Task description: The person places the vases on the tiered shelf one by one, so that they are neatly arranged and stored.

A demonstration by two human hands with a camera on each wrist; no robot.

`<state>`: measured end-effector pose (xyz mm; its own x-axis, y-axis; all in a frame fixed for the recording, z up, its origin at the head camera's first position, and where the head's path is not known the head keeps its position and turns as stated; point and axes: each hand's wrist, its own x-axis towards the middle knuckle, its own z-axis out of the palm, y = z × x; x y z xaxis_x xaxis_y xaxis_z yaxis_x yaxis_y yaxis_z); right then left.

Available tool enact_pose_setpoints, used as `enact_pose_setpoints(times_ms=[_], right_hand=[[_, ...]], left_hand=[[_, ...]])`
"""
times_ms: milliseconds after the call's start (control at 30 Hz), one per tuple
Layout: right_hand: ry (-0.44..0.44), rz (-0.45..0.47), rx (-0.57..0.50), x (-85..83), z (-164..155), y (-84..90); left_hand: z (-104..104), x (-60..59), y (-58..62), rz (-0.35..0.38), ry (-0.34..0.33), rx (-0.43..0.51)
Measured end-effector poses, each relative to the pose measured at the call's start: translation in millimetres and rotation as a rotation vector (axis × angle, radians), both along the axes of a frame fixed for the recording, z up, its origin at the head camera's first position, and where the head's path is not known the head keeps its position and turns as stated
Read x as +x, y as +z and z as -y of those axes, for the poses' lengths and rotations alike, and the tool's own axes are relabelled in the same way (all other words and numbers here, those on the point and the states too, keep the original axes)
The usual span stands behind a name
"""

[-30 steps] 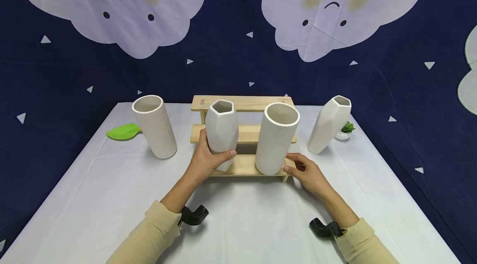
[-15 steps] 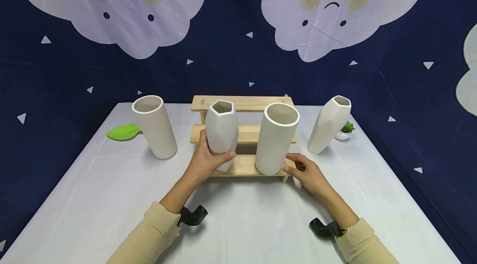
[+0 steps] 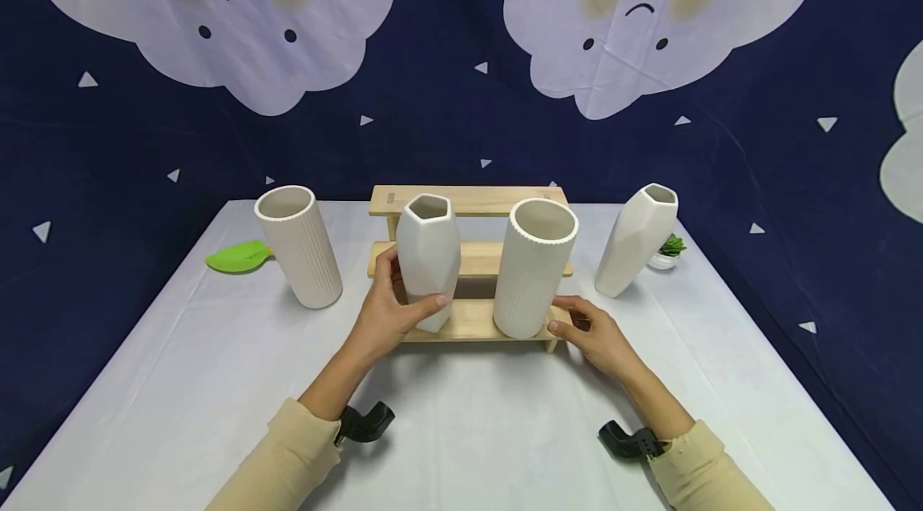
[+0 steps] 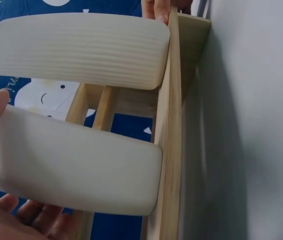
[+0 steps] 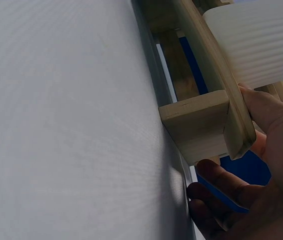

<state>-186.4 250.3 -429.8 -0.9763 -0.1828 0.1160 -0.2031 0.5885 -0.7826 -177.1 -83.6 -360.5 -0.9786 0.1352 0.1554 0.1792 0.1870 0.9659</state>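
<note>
Loosening a little since a moment ago, the left hand (image 3: 389,311) still wraps the faceted vase (image 3: 429,259) on the wooden rack's (image 3: 472,320) lowest step; further right, the right hand (image 3: 594,335) rests relaxed, fingers uncurled, against the rack's end beside the ribbed vase (image 3: 535,267).

On the wooden rack (image 3: 469,255), a faceted vase (image 3: 429,259) stands left and a ribbed vase (image 3: 534,267) right, both on its lowest step. Left of the rack on the worktop (image 3: 216,383) stands a second ribbed vase (image 3: 298,245), with a leaf (image 3: 238,255) beyond it. Right of the rack stands a second faceted vase (image 3: 637,239), a small plant (image 3: 667,251) behind it.
</note>
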Motion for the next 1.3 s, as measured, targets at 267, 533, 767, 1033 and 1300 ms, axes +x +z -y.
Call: enact_pose_setpoints(times_ms=[267, 533, 767, 1033, 1300], right_hand=[[-0.001, -0.005, 0.011, -1.0, -0.8, -1.0], [-0.002, -0.002, 0.0, 0.0, -0.5, -0.9], [-0.005, 0.007, 0.004, 0.8, 0.1, 0.4], [-0.004, 0.004, -0.003, 0.8, 0.5, 1.2], [-0.008, 0.007, 0.0, 0.2, 0.3, 0.6]], left_hand=[[12.7, 4.1, 0.0, -0.038, 0.008, -0.006], [22.0, 9.0, 0.1, -0.089, 0.006, 0.014], [30.6, 13.4, -1.4, -0.12, 0.039, 0.017], [42.1, 13.0, -3.1, -0.166, 0.101, 0.015], [50.5, 14.9, -3.8, -0.158, 0.192, 0.029]])
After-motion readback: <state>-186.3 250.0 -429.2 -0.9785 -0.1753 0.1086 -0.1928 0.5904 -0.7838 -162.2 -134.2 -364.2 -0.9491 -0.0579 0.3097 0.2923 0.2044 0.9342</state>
